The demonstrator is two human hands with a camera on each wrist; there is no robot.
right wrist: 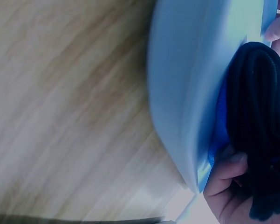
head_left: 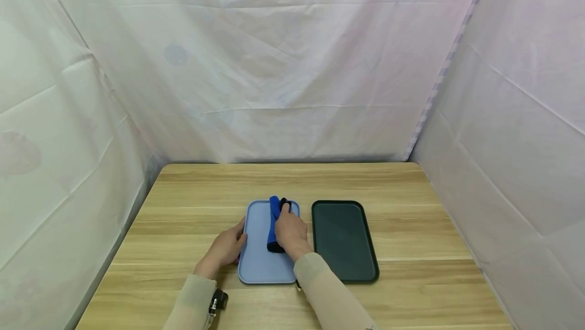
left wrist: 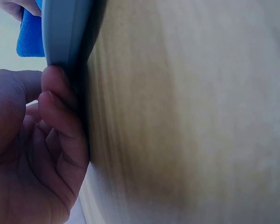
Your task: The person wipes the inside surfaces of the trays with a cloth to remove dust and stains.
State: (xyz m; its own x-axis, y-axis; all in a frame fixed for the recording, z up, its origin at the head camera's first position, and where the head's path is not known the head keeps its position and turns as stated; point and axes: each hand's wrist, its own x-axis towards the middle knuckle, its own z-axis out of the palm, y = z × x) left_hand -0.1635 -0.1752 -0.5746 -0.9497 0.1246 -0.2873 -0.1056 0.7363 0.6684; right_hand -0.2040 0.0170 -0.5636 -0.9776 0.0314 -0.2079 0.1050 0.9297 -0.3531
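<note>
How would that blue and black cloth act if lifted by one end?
The blue and black cloth would probably sag, as its layers look soft. It might also unfold, since the right hand grips it folded. Being fabric, it's unlikely to break.

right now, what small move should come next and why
Probably slide the cloth toward the near end of the light blue tray: the right grip holds it over the tray, while the left grip holds the tray's left edge.

Pale sheets [head_left: 292,66] screen a wood-grain table [head_left: 411,218], booth-like.
</note>
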